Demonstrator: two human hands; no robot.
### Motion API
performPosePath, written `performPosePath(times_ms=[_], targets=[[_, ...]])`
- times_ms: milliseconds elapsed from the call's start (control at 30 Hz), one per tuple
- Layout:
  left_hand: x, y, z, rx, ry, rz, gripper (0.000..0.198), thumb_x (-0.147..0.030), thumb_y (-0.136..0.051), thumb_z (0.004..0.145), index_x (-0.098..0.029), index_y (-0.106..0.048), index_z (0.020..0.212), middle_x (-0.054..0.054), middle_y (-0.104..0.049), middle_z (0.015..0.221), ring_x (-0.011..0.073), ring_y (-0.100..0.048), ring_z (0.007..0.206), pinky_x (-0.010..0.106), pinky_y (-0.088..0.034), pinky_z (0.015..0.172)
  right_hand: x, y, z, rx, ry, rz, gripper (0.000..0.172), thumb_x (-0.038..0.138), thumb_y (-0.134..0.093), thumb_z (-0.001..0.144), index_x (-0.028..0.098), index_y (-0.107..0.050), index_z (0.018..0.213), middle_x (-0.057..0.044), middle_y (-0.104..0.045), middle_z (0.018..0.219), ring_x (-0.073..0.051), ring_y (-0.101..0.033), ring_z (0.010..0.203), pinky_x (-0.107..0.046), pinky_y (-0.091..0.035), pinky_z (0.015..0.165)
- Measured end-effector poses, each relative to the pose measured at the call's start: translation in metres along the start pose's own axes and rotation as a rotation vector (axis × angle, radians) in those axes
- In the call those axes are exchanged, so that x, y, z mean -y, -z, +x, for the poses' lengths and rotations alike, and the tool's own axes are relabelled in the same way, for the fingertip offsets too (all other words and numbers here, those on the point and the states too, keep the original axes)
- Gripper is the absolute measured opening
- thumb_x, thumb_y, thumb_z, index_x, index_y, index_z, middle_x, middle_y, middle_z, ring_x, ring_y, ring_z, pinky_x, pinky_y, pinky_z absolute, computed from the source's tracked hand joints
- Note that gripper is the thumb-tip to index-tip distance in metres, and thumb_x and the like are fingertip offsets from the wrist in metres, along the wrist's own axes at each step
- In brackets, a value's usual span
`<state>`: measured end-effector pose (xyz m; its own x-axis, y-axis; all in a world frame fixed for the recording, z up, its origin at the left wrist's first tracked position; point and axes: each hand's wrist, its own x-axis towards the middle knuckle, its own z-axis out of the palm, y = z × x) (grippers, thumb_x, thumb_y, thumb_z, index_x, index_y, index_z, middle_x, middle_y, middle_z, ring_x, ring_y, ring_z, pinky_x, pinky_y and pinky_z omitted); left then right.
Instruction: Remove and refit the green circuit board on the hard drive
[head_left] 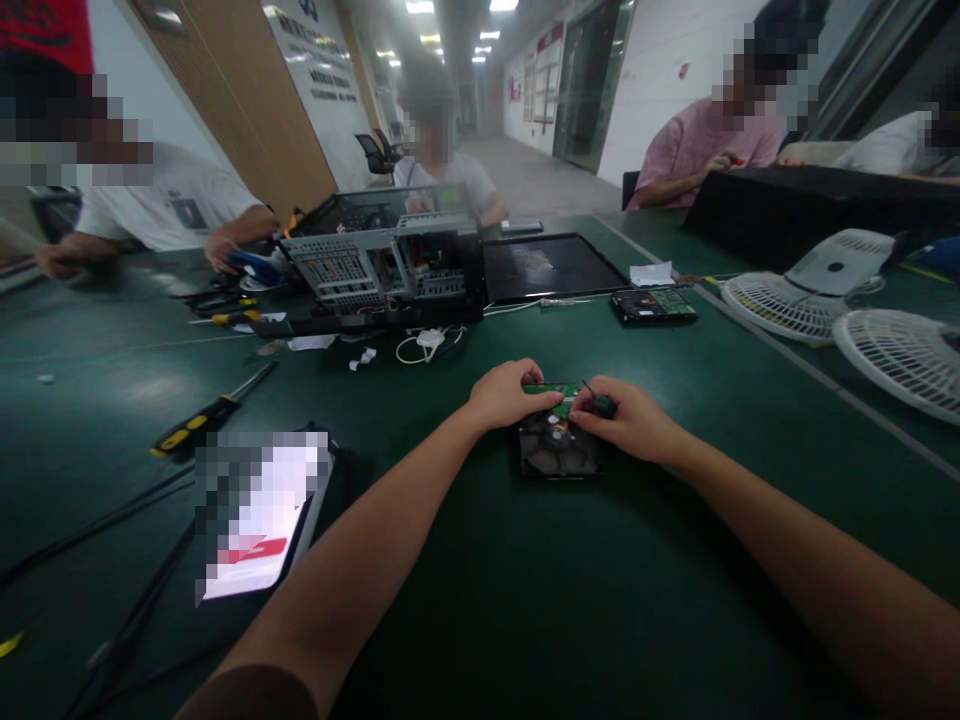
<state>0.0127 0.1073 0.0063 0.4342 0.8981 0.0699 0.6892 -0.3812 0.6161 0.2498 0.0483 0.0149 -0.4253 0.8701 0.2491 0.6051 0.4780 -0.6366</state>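
Note:
A hard drive [561, 455] lies on the green table in front of me with its green circuit board facing up. My left hand [510, 393] grips its far left side, thumb resting over the board. My right hand [626, 418] is closed at the right edge of the board, its fingertips pinching a small, thin dark tool [589, 388]. The fingers hide most of that tool, so its kind is unclear. To the left of my left forearm lies a lit phone [274, 515], partly blurred out.
Left lies a yellow-black screwdriver [196, 425] near black cables [97, 530]. Across the table stand an opened computer case [382, 265], a black panel [551, 265] and another hard drive [652, 305]. White fans [787, 290] lie at right, near a black box [795, 205]. Several people sit around.

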Motion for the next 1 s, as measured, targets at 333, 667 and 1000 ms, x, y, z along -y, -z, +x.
performPosePath(times_ms=[333,667,1000], targets=[[0.001,0.0,0.0,-0.007,-0.013,-0.008,0.047,-0.067,-0.072,0.079,-0.026,-0.069,0.102,0.005,-0.071,0.107,0.0241,-0.066,0.097,0.036,-0.053,0.085,0.0,0.002,-0.001,-0.013,-0.08,0.071,0.018,0.041,-0.068,0.09,0.024,-0.073,0.095,-0.004,-0.071,0.095,-0.021,-0.064,0.087,-0.037,-0.048,0.08],[0.004,-0.002,0.002,-0.014,-0.012,-0.037,0.047,-0.066,-0.073,0.079,-0.025,-0.07,0.101,0.005,-0.072,0.109,0.0242,-0.067,0.098,0.037,-0.053,0.088,0.038,0.042,-0.009,0.491,-0.144,-0.03,0.039,0.058,-0.077,0.078,0.021,-0.063,0.08,0.0,-0.065,0.074,-0.015,-0.056,0.066,-0.029,-0.036,0.059],[0.006,0.005,0.004,0.005,0.012,-0.025,0.044,-0.062,-0.071,0.082,-0.023,-0.07,0.103,0.005,-0.073,0.107,0.0229,-0.067,0.094,0.034,-0.051,0.079,0.036,0.048,-0.012,0.474,-0.123,-0.365,0.029,0.044,-0.079,0.077,0.023,-0.062,0.088,-0.002,-0.067,0.079,-0.019,-0.059,0.069,-0.031,-0.035,0.058]])
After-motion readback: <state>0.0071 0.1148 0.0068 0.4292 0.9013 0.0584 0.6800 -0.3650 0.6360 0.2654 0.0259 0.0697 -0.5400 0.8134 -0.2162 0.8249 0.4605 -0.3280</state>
